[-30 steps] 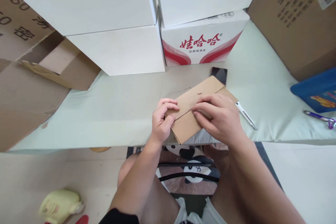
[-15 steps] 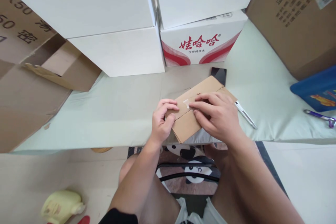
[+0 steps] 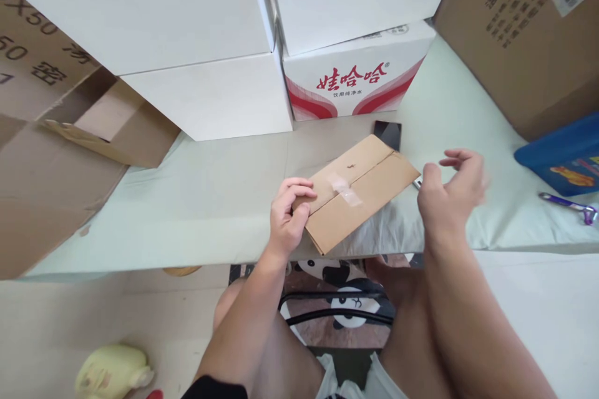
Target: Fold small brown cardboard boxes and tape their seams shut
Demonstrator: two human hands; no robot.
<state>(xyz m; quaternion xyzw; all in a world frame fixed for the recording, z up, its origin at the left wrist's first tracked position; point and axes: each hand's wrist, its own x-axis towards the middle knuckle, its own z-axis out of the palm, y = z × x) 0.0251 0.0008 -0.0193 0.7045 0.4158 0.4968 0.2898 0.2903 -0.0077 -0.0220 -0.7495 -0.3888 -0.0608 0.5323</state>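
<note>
A flat cardboard box rests at a slant by the table's front edge. My left hand is closed on its left end, thumb on top. Across the seam in the box's top lies a piece of clear tape. My right hand is raised off the box to its right, fingers apart and slightly blurred, with nothing visible in them. Just beside it, a small end of a white utility knife shows; the remainder is hidden behind the hand. A dark phone lies behind the box.
White cartons and a red-and-white water carton stand at the back. Large cardboard boxes flank the table. At right are a blue container and a purple-handled tool. A yellow jug is on the floor.
My right hand has left the tape and moved right, away from the box. The clear tape across the seam is now exposed. My left hand keeps its hold.
</note>
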